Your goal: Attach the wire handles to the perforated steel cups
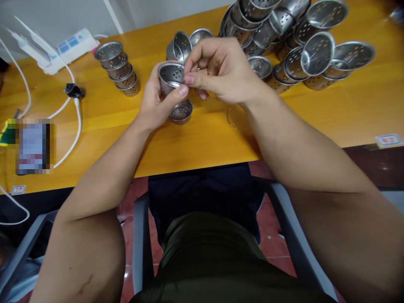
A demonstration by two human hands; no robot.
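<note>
The left hand (154, 103) gripped a perforated metal cup (170, 75) above the worktop (205, 143), and the right hand (221, 71) pinched its rim. A second cup (181, 112) sat just below. To the left, nested cups (118, 67) formed a stack, and a loose pile (296, 38) lay to the right.

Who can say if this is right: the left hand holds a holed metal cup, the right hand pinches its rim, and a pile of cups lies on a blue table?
Wrong colour: the head view shows a yellow-orange table, not blue. The left hand does hold the cup, the right hand pinches its rim, and the pile lies on that table.
</note>
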